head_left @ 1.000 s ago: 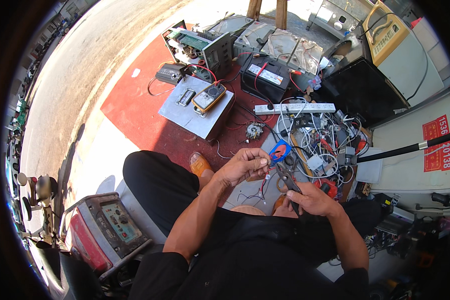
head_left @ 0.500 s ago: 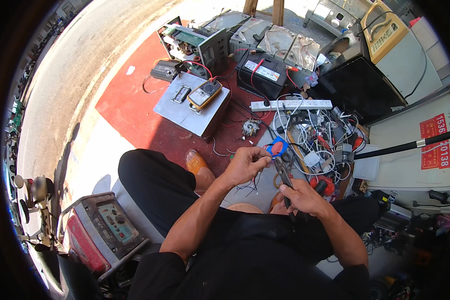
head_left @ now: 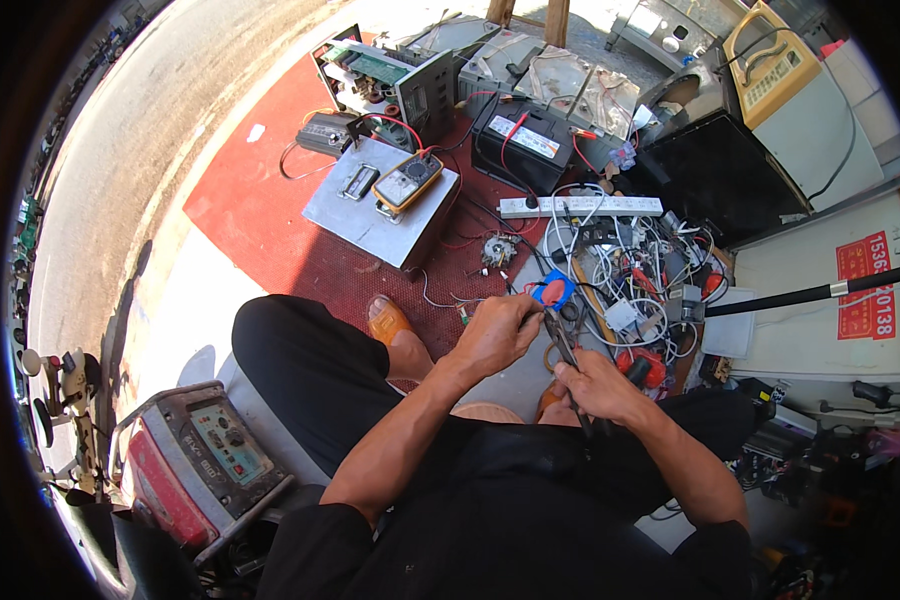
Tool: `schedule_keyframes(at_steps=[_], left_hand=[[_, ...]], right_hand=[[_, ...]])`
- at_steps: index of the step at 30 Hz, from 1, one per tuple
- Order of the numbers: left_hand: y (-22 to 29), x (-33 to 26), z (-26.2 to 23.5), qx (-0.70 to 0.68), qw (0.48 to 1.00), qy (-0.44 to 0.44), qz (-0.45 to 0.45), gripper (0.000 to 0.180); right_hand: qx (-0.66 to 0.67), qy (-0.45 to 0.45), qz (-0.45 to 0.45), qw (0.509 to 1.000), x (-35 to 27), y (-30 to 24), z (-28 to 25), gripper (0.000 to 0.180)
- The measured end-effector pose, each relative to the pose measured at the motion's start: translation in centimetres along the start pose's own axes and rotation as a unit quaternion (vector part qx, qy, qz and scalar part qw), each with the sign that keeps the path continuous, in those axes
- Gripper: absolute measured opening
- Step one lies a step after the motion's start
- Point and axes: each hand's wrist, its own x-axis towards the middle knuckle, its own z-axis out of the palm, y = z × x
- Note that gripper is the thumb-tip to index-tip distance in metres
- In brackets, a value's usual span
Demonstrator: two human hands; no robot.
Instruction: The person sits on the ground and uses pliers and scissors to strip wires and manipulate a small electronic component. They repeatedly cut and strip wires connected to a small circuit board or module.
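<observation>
My right hand (head_left: 600,386) is wrapped round the handles of a pair of long dark pliers (head_left: 562,345). Their jaws point up and left, to the fingertips of my left hand (head_left: 497,334). That hand is closed in a pinch at the jaws; what it grips there is too small to make out. Just beyond the fingertips lies a blue round item with a reddish middle (head_left: 552,292), perhaps a roll of tape. To its right begins a heap of tangled cables and plugs (head_left: 630,280).
On the red mat (head_left: 260,200) stands a metal box (head_left: 365,225) bearing a yellow multimeter (head_left: 408,183). Behind are a black battery (head_left: 520,148), an opened electronic unit (head_left: 390,85) and a white power strip (head_left: 580,207). A red generator (head_left: 195,465) sits at the lower left.
My left hand has turned a little, its fingers curling closer together at the plier jaws. The pliers and my right hand have shifted only slightly. The whole view has moved a touch.
</observation>
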Motion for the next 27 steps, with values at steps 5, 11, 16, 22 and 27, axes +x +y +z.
schedule_keyframes(at_steps=[5, 11, 16, 22, 27], left_hand=[[-0.7, 0.1, -0.1, 0.007, 1.0, -0.013, -0.004, 0.017], [-1.4, -0.1, 0.2, 0.022, 0.999, -0.03, -0.006, 0.018], [-1.7, -0.3, 0.4, 0.047, 0.998, -0.03, 0.0, 0.019], [-2.7, -0.4, 0.8, 0.021, 0.997, -0.049, -0.061, 0.02], [-3.6, -0.2, 0.8, -0.168, 0.964, -0.064, -0.196, 0.019]], right_hand=[[-0.017, 0.019, 0.001, 1.0, 1.2, 1.5, 0.8, 0.041], [-0.054, 0.047, 0.001, 0.997, 1.9, 1.8, 1.9, 0.043], [-0.148, 0.093, -0.022, 0.984, 1.4, 0.7, 2.3, 0.039], [0.061, -0.036, 0.098, 0.993, 2.1, 0.0, 2.0, 0.031], [0.227, -0.082, 0.133, 0.961, 1.8, -0.1, 0.2, 0.029]])
